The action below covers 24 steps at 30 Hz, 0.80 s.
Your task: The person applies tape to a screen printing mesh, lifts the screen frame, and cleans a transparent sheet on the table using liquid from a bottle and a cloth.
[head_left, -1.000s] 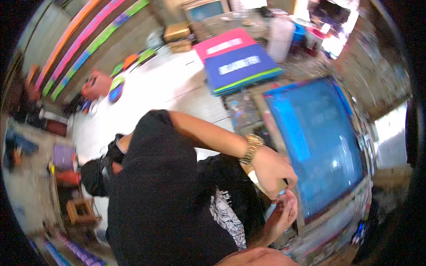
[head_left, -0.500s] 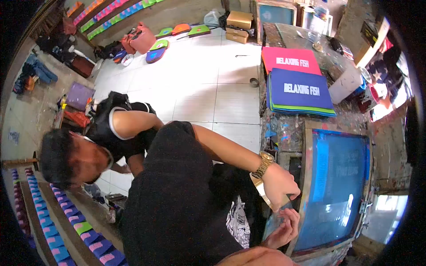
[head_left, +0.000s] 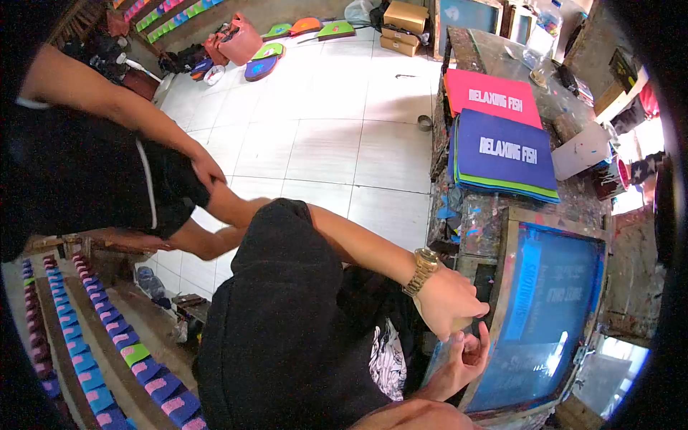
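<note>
Framed screen (head_left: 540, 315) on the worktop, just beside both hands: translucent blue mesh, glossy where light strikes, faint pale lettering, a brighter blue strip down one side, worn wooden surround. Left hand (head_left: 449, 304), metal-link watch (head_left: 424, 272) at wrist, fingers bent inward; right hand (head_left: 462, 367) close below, fingers part-curled, one raised. Grip of either: cannot tell. Flat sheets (head_left: 505, 147) stacked near, smooth, white "RELAXING FISH" print. Whitish cylindrical tub (head_left: 579, 152) beyond, paint-spotted; contents hidden.
</note>
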Available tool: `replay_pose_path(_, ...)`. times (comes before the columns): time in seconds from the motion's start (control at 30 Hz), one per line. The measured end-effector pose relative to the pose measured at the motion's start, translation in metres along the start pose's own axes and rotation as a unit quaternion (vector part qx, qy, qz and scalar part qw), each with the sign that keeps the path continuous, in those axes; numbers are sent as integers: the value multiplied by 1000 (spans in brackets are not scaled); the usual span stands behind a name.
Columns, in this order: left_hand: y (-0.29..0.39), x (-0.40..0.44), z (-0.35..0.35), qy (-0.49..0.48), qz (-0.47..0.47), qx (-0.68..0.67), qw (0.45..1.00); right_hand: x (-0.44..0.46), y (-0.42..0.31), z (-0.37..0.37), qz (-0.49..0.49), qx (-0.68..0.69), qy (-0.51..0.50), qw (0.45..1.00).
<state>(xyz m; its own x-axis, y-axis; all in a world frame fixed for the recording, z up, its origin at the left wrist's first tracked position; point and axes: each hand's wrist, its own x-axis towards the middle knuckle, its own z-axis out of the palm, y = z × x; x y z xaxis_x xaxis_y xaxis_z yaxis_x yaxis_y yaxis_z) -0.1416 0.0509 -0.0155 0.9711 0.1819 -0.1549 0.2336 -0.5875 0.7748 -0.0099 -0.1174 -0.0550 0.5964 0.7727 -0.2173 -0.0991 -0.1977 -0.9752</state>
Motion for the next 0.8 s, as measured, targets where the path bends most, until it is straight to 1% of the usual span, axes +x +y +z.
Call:
replay_pose_path(0.07, -3, -1, 1, 4, 5, -3, 1000, 2, 1, -1, 2, -45, -3, 999)
replay_pose_path(0.2, -5, 1, 5, 3, 18, 3, 1000, 4, -2, -5, 20, -49, -27, 998)
replay_pose_path(0.23, -7, 3, 6, 2, 18, 1, 1000, 4, -3, -9, -7, -82, -37, 996)
replay_pose_path(0.27, -8, 4, 7, 6, 37, 13, 999, 3, -4, -11, -35, -114, -46, 992)
replay_pose_path(0.3, -8, 5, 8, 10, 56, 24, 998, 2, -7, -11, -33, -114, -46, 992)
replay_pose_path(0.37, -7, 7, 8, 3, 66, 22, 998, -2, -13, -10, -76, -134, -1, 988)
replay_pose_path(0.4, -5, 9, 7, -5, 78, 20, 997, -4, -14, -13, -73, -133, 3, 988)
replay_pose_path(0.47, 0, 13, 6, -14, 82, 12, 996, -6, -15, -22, -85, -180, 11, 980)
replay_pose_path(0.53, 5, 24, 8, -32, 101, -12, 994, -5, -16, -35, -87, -187, 16, 978)
replay_pose_path(0.57, 6, 34, 8, -64, 139, -26, 988, -13, -18, -42, -91, -196, 43, 975)
replay_pose_path(0.6, 9, 45, 8, -99, 156, -39, 982, -19, -27, -43, -60, -149, 72, 984)
replay_pose_path(0.63, 13, 50, 8, -125, 152, -70, 978, -20, -30, -46, -95, -168, 76, 978)
replay_pose_path(0.67, 26, 56, -1, -167, 99, -28, 981, -16, -25, -52, -111, -144, 78, 980)
replay_pose_path(0.7, 35, 66, -3, -194, 95, -19, 976, -18, -24, -60, -102, -136, 86, 982)
replay_pose_path(0.73, 39, 70, -2, -194, 80, -3, 978, -16, -23, -67, -90, -123, 67, 986)
replay_pose_path(0.77, 49, 78, -5, -214, 55, -37, 975, -14, -16, -73, -119, -91, 68, 986)
replay_pose_path(0.8, 59, 86, -6, -242, 57, -48, 968, -20, -15, -80, -86, -55, 78, 992)
